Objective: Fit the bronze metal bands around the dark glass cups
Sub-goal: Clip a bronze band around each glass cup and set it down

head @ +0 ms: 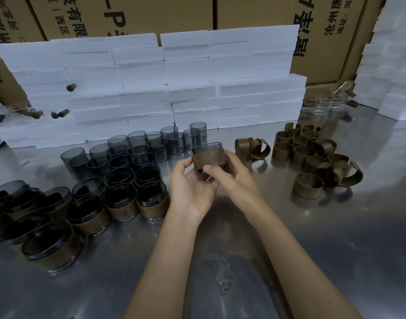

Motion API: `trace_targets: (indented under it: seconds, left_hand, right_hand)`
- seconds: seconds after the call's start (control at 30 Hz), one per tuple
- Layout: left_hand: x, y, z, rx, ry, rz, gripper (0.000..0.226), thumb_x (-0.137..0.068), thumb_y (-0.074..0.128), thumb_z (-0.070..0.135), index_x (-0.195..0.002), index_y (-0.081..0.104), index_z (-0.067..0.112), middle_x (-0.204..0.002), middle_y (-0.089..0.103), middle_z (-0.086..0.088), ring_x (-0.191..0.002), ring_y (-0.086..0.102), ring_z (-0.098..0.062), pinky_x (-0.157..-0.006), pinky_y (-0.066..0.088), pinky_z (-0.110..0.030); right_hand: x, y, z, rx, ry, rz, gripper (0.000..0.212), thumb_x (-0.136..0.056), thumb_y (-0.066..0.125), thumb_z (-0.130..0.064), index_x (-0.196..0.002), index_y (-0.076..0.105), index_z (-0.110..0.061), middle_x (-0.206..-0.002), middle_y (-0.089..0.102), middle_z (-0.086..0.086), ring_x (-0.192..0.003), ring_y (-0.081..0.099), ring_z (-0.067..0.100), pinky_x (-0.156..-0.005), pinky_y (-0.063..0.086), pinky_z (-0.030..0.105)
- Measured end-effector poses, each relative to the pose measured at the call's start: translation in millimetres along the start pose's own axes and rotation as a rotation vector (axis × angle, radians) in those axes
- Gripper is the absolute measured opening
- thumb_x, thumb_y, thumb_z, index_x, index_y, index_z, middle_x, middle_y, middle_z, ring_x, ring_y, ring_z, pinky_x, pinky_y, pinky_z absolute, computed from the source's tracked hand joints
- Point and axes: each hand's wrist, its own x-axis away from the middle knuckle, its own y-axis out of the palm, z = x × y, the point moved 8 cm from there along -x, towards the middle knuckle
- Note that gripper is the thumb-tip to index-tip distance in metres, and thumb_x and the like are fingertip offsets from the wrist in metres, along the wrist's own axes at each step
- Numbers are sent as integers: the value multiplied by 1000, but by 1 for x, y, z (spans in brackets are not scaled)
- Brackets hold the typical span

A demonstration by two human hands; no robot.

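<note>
Hands, left hand (192, 189) and right hand (229, 176), grip banded cup (209, 157) above bare tabletop (289, 238).

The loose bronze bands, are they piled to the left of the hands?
No, the loose bronze bands lie right of the hands, while banded cups stand at the left.

Steel table (289, 238) — dark cups (137, 155), bronze bands (312, 155), foam blocks (192, 93).

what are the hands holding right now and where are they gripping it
Both hands, left and right, hold one dark glass cup by the bronze band around its lower part, fingers at the band's sides.
</note>
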Motion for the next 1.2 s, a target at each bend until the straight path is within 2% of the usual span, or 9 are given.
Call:
trace_targets:
  seconds: [0.2, 0.37, 0.47, 0.53, 0.63, 0.73, 0.87, 1.07, 1.2]
  left_hand:
    - [-2, -1, 8, -158, 83, 65, 39, -106, 38, 29, -126, 61, 4, -122, 62, -17, -113, 55, -31, -95, 44, -38]
    - [-3, -5, 17, -395, 187, 157, 36, -105, 43, 32, -120, 68, 11, -103, 66, -8, -105, 60, -28, -74, 46, -30]
    - [0, -5, 26, -529, 292, 212, 25, -101, 52, 34, -106, 71, 18, -101, 71, 0, -104, 64, -22, -78, 47, -28]
    - [3, -1, 32, -657, 384, 219, 24, -94, 63, 37, -113, 70, 23, -109, 70, 4, -106, 65, -16, -81, 50, -24]
    - [3, 3, 35, -1041, 506, 272, 56, -78, 79, 45, -129, 56, 37, -124, 56, 8, -125, 53, -15, -106, 46, -35]
    - [6, 8, 32, -1362, 602, 315, 70, -81, 82, 40, -141, 46, 35, -126, 49, 10, -129, 43, -14, -113, 38, -42]
    - [5, 3, 31, -1504, 565, 368, 75, -85, 74, 28, -149, 36, 30, -147, 47, -1, -138, 39, -22, -115, 34, -44]
    - [7, 2, 32, -1767, 552, 431, 52, -92, 64, 33, -142, 54, 22, -144, 46, -3, -137, 35, -24, -112, 28, -34]
    - [15, 7, 42, -1918, 699, 500, 45, -97, 62, 35, -136, 61, 13, -141, 52, -5, -139, 36, -22, -123, 15, -35]
  right_hand:
    - [2, -1, -1, 150, -84, 95, 58, -75, 81, -41, -129, 62, -31, -116, 73, -12, -116, 63, 1, -104, 50, 38]
    - [2, -4, -1, 267, -55, 144, 67, -66, 73, -61, -128, 62, -37, -114, 73, -18, -118, 61, -1, -105, 49, 39]
    - [3, -7, -2, 337, -78, 165, 61, -74, 83, -47, -129, 59, -34, -115, 70, -17, -117, 60, 0, -102, 48, 32]
    - [4, -4, -2, 388, -79, 143, 66, -69, 82, -49, -128, 57, -33, -118, 69, -12, -116, 60, 4, -100, 48, 30]
    - [5, -1, 4, 473, -39, 111, 64, -64, 72, -42, -123, 50, -32, -116, 64, -4, -110, 60, 14, -87, 52, 34]
    - [4, 1, 10, 592, -43, 73, 57, -76, 71, -24, -125, 44, -31, -110, 56, -2, -101, 54, 16, -71, 46, 30]
    - [2, 7, 18, 636, -18, -13, 49, -83, 69, -21, -125, 44, -25, -112, 61, 3, -104, 53, 17, -86, 52, 41]
    - [1, 12, 24, 645, -22, -85, 42, -83, 66, -16, -121, 51, -24, -102, 67, 4, -103, 58, 22, -85, 52, 46]
    - [2, 13, 25, 630, -54, -73, 44, -86, 65, -13, -127, 57, -26, -117, 66, 1, -117, 53, 18, -93, 51, 40]
